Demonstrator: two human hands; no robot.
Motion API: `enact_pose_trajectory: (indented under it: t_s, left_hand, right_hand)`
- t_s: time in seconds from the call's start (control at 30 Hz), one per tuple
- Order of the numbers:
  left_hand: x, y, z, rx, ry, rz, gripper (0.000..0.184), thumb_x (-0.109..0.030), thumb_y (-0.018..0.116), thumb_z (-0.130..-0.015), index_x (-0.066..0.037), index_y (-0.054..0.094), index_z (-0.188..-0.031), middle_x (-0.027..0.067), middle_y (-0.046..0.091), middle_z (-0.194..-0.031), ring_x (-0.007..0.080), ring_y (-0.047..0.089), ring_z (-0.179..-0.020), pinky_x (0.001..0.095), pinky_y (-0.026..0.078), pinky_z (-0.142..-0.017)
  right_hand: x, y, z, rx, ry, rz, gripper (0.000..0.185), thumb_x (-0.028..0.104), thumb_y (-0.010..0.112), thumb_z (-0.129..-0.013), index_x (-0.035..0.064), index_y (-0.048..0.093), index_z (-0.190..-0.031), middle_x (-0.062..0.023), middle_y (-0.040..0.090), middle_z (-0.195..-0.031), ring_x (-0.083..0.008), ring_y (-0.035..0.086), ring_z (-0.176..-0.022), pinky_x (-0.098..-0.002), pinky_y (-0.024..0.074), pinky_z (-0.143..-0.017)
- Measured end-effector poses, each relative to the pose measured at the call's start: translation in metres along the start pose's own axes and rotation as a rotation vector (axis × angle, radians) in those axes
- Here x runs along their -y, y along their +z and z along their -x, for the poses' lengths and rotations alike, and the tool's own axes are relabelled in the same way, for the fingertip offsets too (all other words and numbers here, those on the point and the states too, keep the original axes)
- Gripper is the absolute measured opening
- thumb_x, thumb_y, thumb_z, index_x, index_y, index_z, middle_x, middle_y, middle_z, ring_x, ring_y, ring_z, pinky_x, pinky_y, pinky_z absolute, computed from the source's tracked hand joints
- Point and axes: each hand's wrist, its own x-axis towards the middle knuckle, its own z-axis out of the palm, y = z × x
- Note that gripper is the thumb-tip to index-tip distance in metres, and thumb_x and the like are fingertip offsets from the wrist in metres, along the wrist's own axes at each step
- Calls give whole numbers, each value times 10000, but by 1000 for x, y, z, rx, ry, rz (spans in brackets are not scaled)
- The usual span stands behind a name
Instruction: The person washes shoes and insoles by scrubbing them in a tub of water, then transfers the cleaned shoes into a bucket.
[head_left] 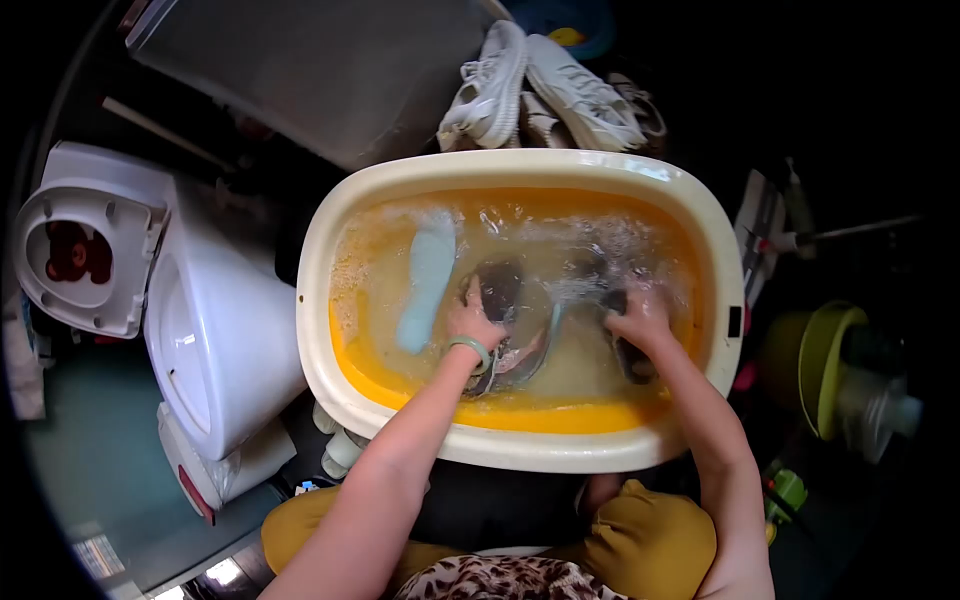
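Observation:
A cream tub [520, 452] with a yellow-orange inside holds cloudy water. Near the middle, my left hand [476, 322], with a bangle at the wrist, lies with fingers spread on a dark shoe [500, 288] in the water. Toward the right side, my right hand [642, 316] is partly under water against another dark shoe [632, 360]; splashes blur its fingers, so its grip cannot be made out. A pale blue insole [430, 280] floats left of my left hand.
White shoes [585, 95] stand behind the tub's far rim. At the left are a white toilet [220, 320] and a small seat [85, 255] with a bear picture. Green basins [830, 370] sit at the right. A grey panel [320, 70] is at the back left.

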Motion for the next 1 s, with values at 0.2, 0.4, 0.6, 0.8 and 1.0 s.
enact_pose_trajectory:
  t_s: [0.2, 0.4, 0.6, 0.8, 1.0]
  left_hand:
    - [-12, -51, 25, 49, 195, 415, 948, -176, 718, -604, -69, 289, -1443, 250, 484, -1318, 374, 484, -1203, 361, 374, -1034]
    - [-35, -114, 70, -142, 369, 496, 883, -114, 690, -603, -71, 345, -1415, 236, 495, -1284, 378, 478, -1190, 396, 373, -1026]
    - [-39, -124, 95, -360, 518, 426, 922, -98, 703, -603, -87, 311, -1438, 204, 446, -1329, 362, 432, -1222, 415, 332, -1053]
    - [-28, -59, 59, -501, 519, 167, 938, -167, 732, -623, -146, 294, -1452, 235, 377, -1374, 416, 384, -1231, 447, 308, -1059]
    - [-29, -12, 24, -225, 273, -198, 901, -278, 695, -700, -356, 237, -1471, 214, 191, -1508, 394, 262, -1358, 563, 316, -1028]
  right_hand:
    - [28, -46, 40, -186, -149, -351, 819, 322, 701, -605, 139, 450, -1362, -269, 480, -1225, -401, 482, -1158, -402, 391, -1006]
    - [58, -111, 69, -266, -233, -534, 786, 279, 710, -649, 94, 438, -1363, -212, 490, -1228, -331, 486, -1167, -369, 370, -1026]
    - [68, -138, 79, -373, -330, -559, 864, 279, 712, -632, 85, 365, -1399, -221, 451, -1245, -344, 466, -1162, -386, 368, -1023]
    - [49, -75, 49, -401, -227, -278, 894, 229, 681, -626, 189, 318, -1442, -297, 406, -1244, -469, 420, -1153, -470, 358, -1020]
    - [29, -2, 26, -205, -95, 46, 876, 252, 693, -698, 322, 265, -1459, -316, 248, -1420, -467, 351, -1250, -556, 373, -985]
